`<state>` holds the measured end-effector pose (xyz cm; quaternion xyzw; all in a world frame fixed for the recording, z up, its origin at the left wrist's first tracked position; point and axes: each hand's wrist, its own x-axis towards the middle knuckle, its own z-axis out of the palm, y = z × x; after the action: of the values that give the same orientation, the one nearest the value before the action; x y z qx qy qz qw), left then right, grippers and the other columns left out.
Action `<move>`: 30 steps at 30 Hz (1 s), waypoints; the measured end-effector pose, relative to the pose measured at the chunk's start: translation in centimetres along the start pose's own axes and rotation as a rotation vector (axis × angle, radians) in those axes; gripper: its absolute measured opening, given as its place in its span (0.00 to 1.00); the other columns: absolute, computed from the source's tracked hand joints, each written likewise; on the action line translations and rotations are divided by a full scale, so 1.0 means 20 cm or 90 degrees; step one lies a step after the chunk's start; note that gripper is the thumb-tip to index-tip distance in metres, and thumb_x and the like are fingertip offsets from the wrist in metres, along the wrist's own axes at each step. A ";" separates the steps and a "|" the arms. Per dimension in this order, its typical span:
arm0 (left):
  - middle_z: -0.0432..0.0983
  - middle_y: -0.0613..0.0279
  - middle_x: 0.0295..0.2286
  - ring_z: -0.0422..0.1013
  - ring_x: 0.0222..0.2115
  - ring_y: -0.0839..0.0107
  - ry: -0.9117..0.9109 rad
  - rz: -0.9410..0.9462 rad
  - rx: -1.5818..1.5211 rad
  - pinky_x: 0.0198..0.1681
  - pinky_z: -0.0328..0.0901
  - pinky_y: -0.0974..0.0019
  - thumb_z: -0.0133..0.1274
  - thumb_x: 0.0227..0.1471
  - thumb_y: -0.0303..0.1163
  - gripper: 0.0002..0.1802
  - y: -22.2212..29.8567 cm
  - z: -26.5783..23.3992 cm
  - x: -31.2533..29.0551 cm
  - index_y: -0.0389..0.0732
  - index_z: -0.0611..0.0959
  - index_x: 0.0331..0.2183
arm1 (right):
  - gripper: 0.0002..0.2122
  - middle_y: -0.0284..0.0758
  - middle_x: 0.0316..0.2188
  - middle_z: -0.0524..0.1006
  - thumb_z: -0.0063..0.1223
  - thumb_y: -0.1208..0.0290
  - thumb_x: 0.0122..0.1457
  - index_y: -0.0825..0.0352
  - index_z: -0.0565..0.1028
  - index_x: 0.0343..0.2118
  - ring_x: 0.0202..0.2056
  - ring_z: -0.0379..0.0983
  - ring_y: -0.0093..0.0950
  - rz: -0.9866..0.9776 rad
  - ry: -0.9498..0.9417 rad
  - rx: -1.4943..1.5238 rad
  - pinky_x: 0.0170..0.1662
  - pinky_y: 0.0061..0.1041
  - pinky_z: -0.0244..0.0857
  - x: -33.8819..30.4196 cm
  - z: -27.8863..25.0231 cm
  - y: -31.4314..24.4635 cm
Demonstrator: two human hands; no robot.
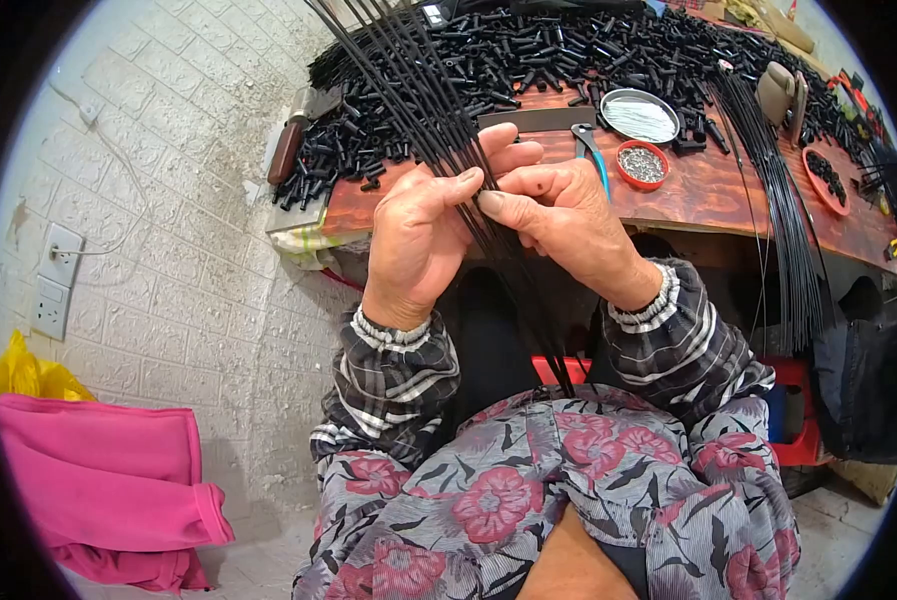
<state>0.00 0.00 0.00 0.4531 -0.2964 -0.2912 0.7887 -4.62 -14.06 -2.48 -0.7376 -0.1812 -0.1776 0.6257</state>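
Observation:
A bundle of long, thin black rods (pixel 393 85) runs slantwise from the top of the view down to my lap. My left hand (pixel 413 235) is closed around its middle, thumb pressed on the rods. My right hand (pixel 578 225) meets the left at the bundle, its thumb and forefinger pinched against the rods; whether they grip one rod or a small part on it is hidden. Just beyond my hands, blue-handled pliers (pixel 595 160) lie on the wooden table (pixel 708 185). Beside them are a round dish of white sticks (pixel 638 118) and a red dish of small metal pieces (pixel 643 165).
Short black tubular parts (pixel 568 50) are heaped across the table's back. A brown-handled blade (pixel 288 150) lies at its left end. More black rods (pixel 783 220) hang over the front edge at right, near a red dish (pixel 828 190). Pink cloth (pixel 108 450) sits lower left.

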 end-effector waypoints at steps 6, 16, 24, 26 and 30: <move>0.62 0.41 0.45 0.64 0.45 0.57 0.018 -0.007 -0.031 0.50 0.57 0.60 0.41 0.48 0.30 0.27 0.00 0.00 0.00 0.26 0.60 0.49 | 0.08 0.27 0.19 0.73 0.49 0.72 0.53 0.72 0.75 0.25 0.21 0.66 0.12 0.013 0.032 -0.009 0.21 0.11 0.60 0.00 0.00 0.01; 0.67 0.48 0.42 0.66 0.42 0.64 0.030 -0.044 -0.082 0.47 0.60 0.64 0.39 0.52 0.29 0.20 0.03 -0.06 0.02 0.27 0.66 0.45 | 0.08 0.25 0.20 0.71 0.49 0.72 0.53 0.73 0.74 0.27 0.23 0.64 0.12 0.073 0.026 0.053 0.24 0.12 0.57 0.03 0.03 0.00; 0.67 0.42 0.40 0.63 0.45 0.51 0.019 -0.020 -0.073 0.49 0.58 0.53 0.39 0.52 0.26 0.21 0.15 -0.07 0.08 0.32 0.61 0.49 | 0.11 0.24 0.15 0.69 0.48 0.66 0.55 0.72 0.73 0.29 0.19 0.60 0.10 0.048 0.043 0.144 0.20 0.13 0.52 0.06 0.12 -0.02; 0.67 0.42 0.41 0.63 0.45 0.49 0.001 -0.026 -0.059 0.50 0.58 0.53 0.39 0.52 0.25 0.21 0.17 -0.08 0.10 0.32 0.60 0.49 | 0.15 0.25 0.14 0.69 0.43 0.62 0.57 0.71 0.72 0.31 0.18 0.62 0.12 0.177 -0.126 0.205 0.19 0.13 0.53 0.04 0.09 -0.02; 0.67 0.41 0.41 0.64 0.44 0.50 -0.040 -0.111 -0.128 0.48 0.60 0.53 0.39 0.52 0.26 0.21 0.28 -0.11 0.14 0.32 0.60 0.49 | 0.14 0.27 0.16 0.70 0.39 0.62 0.58 0.71 0.70 0.35 0.21 0.67 0.16 0.297 -0.268 0.280 0.21 0.13 0.58 0.02 0.10 -0.07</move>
<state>4.52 1.50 4.62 0.3867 -0.2494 -0.4009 0.7921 -4.94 -11.86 -1.42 -0.6276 -0.1670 0.1678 0.7417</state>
